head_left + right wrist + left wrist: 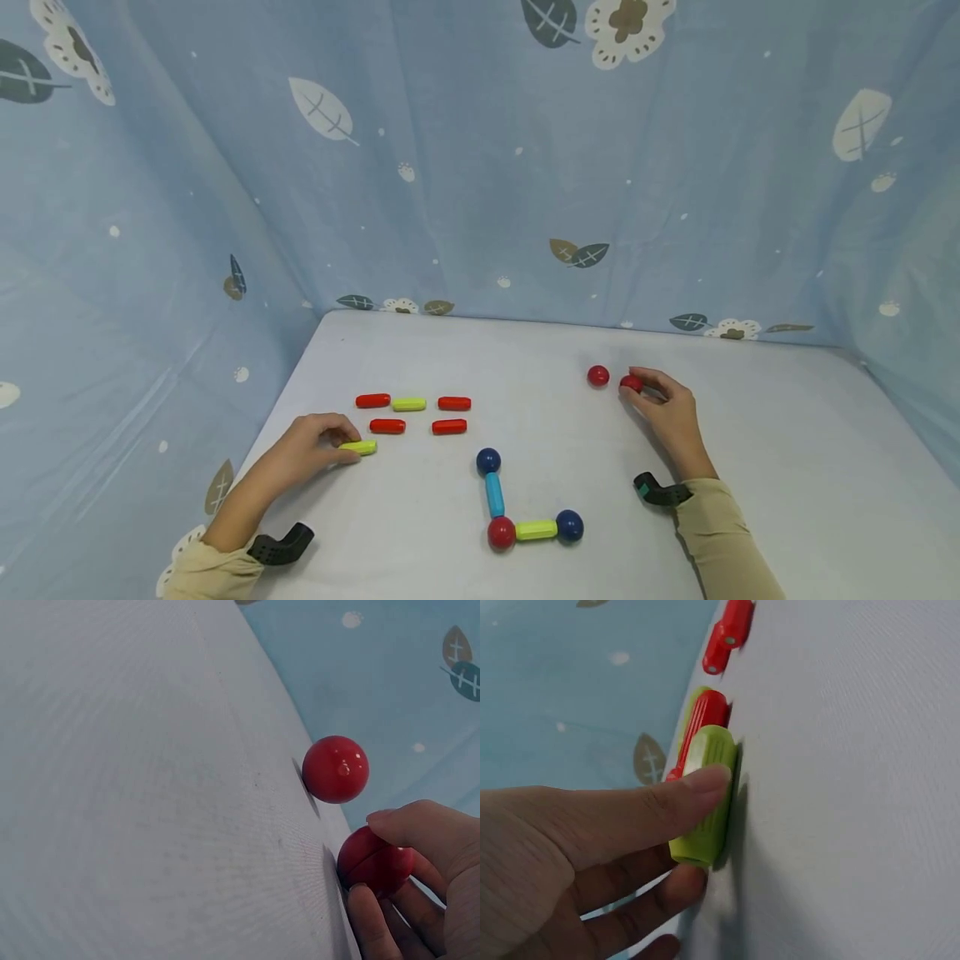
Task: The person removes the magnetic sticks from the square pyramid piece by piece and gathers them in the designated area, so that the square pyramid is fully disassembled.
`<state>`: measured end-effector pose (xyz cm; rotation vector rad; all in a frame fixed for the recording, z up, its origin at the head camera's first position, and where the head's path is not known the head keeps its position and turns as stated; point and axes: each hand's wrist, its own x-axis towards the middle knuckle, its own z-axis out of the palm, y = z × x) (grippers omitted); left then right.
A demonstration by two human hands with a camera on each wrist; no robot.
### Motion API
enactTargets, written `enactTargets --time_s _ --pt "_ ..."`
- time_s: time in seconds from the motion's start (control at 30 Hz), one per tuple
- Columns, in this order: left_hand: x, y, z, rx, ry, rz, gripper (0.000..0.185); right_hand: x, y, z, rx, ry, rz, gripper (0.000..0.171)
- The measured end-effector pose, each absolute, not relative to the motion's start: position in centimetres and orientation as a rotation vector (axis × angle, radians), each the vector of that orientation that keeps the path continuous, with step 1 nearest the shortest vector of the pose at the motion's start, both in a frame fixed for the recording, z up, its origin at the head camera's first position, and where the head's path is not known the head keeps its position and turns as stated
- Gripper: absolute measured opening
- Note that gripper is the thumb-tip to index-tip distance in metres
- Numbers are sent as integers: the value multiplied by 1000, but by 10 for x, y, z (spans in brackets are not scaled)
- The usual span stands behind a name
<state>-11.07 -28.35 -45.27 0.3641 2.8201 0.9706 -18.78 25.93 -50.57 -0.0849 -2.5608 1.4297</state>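
Left hand [318, 442] rests low on the left side of the desk [787, 467], thumb and fingers pinching a lime-green rod [358, 447] that lies flat on the surface. The left wrist view shows the thumb [667, 802] pressed across the rod's ribbed side while a finger curls in from beneath; the rod is short, rounded at both ends and finely grooved along its length. No writing or mark can be read on it.

Just beyond that hand lie more rods in two loose rows: a red one [372, 401], a green one [408, 404] and another red [454, 403] at the back, then two red rods [387, 426] [449, 427] nearer. All are the same stubby capsule shape, and none touches the pinched rod.

Toward the middle of the desk sits a joined L-shaped piece: a dark blue ball [488, 460] at the top, a light blue rod [494, 493] running down to a red corner ball [501, 532], then a green link rod [536, 529] leading to a second dark blue ball [569, 525].

Further right, a loose red ball [597, 376] stands on the desk by itself. Just beside it, the right hand [667, 412] pinches a second red ball [631, 383] between thumb and curled fingertips, the ball touching the desk. In the right wrist view this held ball shows a faint seam around its middle, glossy and plain, with no lettering visible.
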Motion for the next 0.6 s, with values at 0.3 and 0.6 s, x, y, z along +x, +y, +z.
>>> enactTargets --time_s 0.3,0.6 --pt "-111 -282 -452 314 2799 955 21 -186 260 -506 -68 -2547 1443 43" --pt "-109 -278 -448 300 2871 951 19 -187 260 -507 -62 -2545 1427 43"
